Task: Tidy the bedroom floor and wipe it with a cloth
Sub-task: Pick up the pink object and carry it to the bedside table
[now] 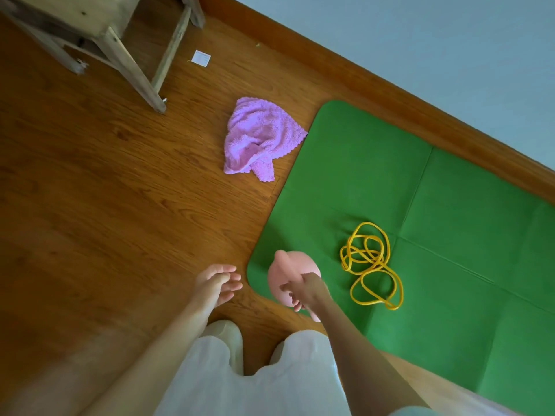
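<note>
A crumpled purple cloth point(259, 139) lies on the wooden floor point(105, 190), touching the left edge of a green mat point(450, 229). A tangle of yellow cord point(371, 265) rests on the mat. My right hand point(303, 291) grips a pale pink rounded object point(285, 271) above the mat's near corner. My left hand point(217, 282) hovers over the floor just left of it, fingers relaxed and holding nothing.
A wooden stool point(99, 40) stands at the upper left. A small white paper scrap point(200, 58) lies on the floor beside it. A wooden skirting board point(390, 94) and pale wall run behind the mat. My white-clad legs fill the bottom.
</note>
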A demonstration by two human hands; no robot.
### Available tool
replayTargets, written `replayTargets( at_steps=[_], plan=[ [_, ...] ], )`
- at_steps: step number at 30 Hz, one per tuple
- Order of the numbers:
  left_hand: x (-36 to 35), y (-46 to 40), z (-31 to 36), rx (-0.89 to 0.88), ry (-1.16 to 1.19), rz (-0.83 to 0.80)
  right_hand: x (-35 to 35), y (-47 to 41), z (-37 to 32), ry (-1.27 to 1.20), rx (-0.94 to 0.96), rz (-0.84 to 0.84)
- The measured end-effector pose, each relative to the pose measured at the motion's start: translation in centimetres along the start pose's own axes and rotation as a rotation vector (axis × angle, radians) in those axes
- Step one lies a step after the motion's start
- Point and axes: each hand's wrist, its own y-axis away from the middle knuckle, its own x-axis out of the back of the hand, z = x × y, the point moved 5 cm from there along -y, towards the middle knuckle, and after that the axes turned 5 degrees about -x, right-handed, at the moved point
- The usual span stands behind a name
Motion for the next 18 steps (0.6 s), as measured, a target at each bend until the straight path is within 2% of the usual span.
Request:
replayTargets(
  at_steps=[5,7,10,14,18],
  plan=[
    [0.9,3.7,1.1,-0.025,-0.064,0.003,1.4,5.8,1.7,-0.713,-0.185,0.011],
    [1.1,5.7,1.6,-0.021,-0.091,-0.024,2.1,8.6,2.0,-0.894,-0.237,-0.003],
    [0.7,9.2,3.1,-0.011,-0.191,-0.121,3.9,13.5,2.0,-1.007,-0.216,-0.012],
    [0.4,14.7,6.2,-0.055,-0.404,-0.255,6.7,21.0,0.3,-1.013,-0.143,0.004],
    [1.1,20.5,10.7,-0.138,-0.449,-0.274,9.2,30.1,-1.1,-1.030,-0.062,-0.017]
  ],
)
